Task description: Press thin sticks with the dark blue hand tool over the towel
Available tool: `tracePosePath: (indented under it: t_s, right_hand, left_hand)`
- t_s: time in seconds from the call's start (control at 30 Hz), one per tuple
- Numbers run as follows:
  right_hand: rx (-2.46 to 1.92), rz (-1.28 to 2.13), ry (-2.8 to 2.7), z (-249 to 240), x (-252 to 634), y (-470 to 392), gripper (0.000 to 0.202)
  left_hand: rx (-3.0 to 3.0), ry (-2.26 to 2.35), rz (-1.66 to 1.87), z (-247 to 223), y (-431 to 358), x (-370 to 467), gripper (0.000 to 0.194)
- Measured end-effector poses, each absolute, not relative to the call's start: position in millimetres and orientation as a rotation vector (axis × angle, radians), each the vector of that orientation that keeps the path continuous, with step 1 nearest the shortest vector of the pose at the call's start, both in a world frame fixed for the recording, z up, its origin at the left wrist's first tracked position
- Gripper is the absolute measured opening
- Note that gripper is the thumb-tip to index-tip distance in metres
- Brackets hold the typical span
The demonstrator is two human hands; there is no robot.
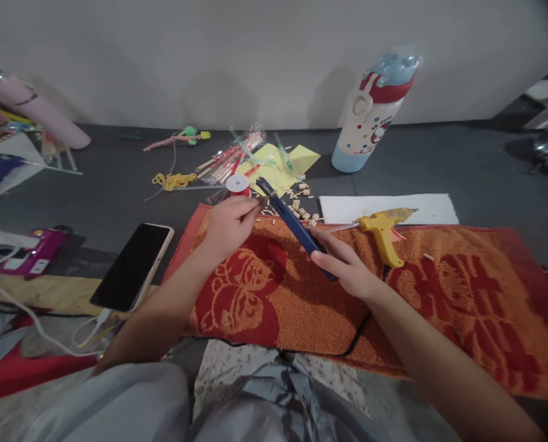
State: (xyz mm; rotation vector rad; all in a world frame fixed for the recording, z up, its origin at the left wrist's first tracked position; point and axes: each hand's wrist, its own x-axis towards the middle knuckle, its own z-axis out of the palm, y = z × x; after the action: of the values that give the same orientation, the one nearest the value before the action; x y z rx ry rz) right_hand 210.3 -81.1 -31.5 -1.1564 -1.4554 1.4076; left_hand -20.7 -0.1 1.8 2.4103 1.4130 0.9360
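My right hand point(343, 261) is closed round the handle end of a long, narrow dark blue tool point(295, 224), which slants up and to the left. Its slim jaws point away from me; I cannot make out its exact kind. At the jaws, my left hand point(232, 224) pinches a thin wooden stick point(265, 198), mostly hidden by the fingers. Small cut wood pieces point(304, 212) lie scattered just beyond the tool. A white spool point(237, 184) with red on it stands behind my left hand. Under both hands is an orange and red towel point(320, 313).
A yellow glue gun point(384, 233) rests on the towel and a white strip point(421, 209). Behind lie yellow paper point(301, 161) and bagged sticks point(232, 153). A bottle point(370, 116) stands at the wall. At left are a phone point(133, 267) on a cable and a purple power strip point(34, 252).
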Motion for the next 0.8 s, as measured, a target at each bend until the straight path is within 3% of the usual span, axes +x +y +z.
tracePosePath:
  t_s: [0.57,0.7,0.8]
  right_hand:
    - [-1.172,1.270,-1.544,-31.0,206.7,-79.6,0.060]
    - [-1.228,1.124,-1.585,-38.1,205.7,-78.9,0.060]
    - [-1.295,0.983,-1.624,-43.0,205.3,-79.0,0.063]
  left_hand:
    - [2.471,1.469,0.902,-1.9,2.2,-23.9,0.032]
    - [2.522,1.545,1.129,-1.6,-4.4,-19.5,0.023]
    - [2.490,1.451,1.178,0.1,-14.8,-12.1,0.030]
